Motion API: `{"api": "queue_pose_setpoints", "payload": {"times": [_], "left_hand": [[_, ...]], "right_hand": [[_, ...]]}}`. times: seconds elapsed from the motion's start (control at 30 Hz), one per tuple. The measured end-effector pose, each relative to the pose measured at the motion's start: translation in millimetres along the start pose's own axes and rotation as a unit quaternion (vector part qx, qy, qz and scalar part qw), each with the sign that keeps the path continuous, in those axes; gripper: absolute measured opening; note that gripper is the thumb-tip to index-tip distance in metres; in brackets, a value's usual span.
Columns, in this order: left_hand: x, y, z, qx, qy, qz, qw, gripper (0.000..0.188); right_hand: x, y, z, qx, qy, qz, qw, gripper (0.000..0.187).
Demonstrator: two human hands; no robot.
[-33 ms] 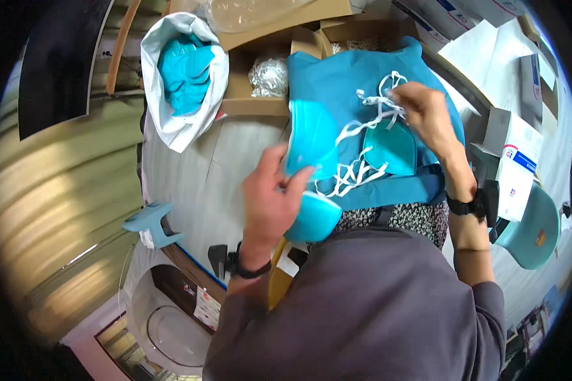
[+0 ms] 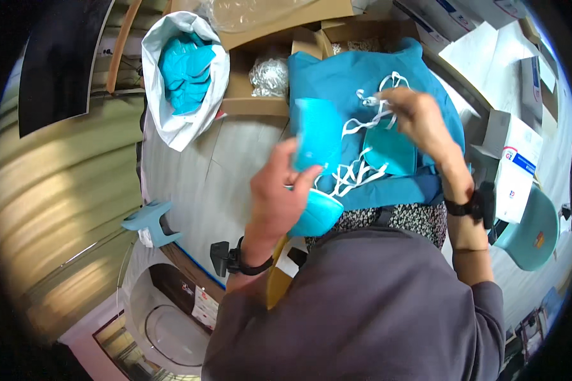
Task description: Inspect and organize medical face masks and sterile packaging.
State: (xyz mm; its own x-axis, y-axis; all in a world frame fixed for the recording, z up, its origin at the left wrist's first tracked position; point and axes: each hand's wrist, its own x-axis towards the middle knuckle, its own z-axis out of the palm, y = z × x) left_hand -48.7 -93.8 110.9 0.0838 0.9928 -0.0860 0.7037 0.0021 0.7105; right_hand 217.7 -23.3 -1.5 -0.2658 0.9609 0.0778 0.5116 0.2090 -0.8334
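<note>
My left hand [image 2: 278, 187] is closed on the edge of a turquoise face mask [image 2: 321, 133], which is raised over my lap and slightly blurred. Just below that hand hangs a second turquoise face mask [image 2: 318, 214]; whether the same fingers grip it I cannot tell. White elastic straps [image 2: 381, 109] run from the masks to my right hand [image 2: 419, 117], whose fingers are pinched on them. Beneath the right hand, another face mask [image 2: 389, 151] lies on the teal cloth [image 2: 356, 79] over my lap, with tangled straps [image 2: 353, 178] beside it.
A white sack [image 2: 175, 136] full of turquoise pieces stands at the far left. Beside it, a cardboard box [image 2: 254, 106] holds a clear, shiny bundle [image 2: 269, 77]. White cartons [image 2: 515, 165] and a pale green stool [image 2: 534, 228] are at the right; a blue-grey stool [image 2: 151, 222] stands left.
My left hand has shifted slightly right, and the raised mask has turned with it. My right hand has moved a little left, still pinching the straps.
</note>
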Motion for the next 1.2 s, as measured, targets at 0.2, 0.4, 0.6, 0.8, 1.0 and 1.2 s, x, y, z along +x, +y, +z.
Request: {"api": "queue_pose_setpoints", "payload": {"times": [0.2,0.4,0.6,0.8,1.0,1.2], "left_hand": [[6.2,-10.3,6.9,0.095,-0.009,0.219,0.971,0.029],[10.1,-8.4,14.4,0.08,0.016,0.28,0.957,0.025],[1.9,-12.3,18.9,0.065,0.022,0.296,0.953,0.029],[3.9,-8.1,20.0,0.042,-0.025,0.367,0.929,0.025],[-8.0,-10.6,-1.8,0.072,-0.007,0.412,0.908,0.025],[-16.3,-7.8,-8.1,0.055,-0.027,0.427,0.902,0.029]], "right_hand": [[2.2,-49.9,-12.5,0.118,0.002,-0.001,0.993,0.034],[-2.6,-76.4,-6.5,0.259,-0.253,-0.021,0.932,0.035],[-16.0,-68.5,10.2,0.246,-0.152,-0.156,0.944,0.024],[-18.9,-75.0,8.3,0.13,-0.069,-0.197,0.969,0.021],[2.7,-13.8,1.2,0.0,-0.018,-0.272,0.962,0.034],[6.1,-3.4,-42.6,-0.011,-0.008,-0.062,0.998,0.028]]}}
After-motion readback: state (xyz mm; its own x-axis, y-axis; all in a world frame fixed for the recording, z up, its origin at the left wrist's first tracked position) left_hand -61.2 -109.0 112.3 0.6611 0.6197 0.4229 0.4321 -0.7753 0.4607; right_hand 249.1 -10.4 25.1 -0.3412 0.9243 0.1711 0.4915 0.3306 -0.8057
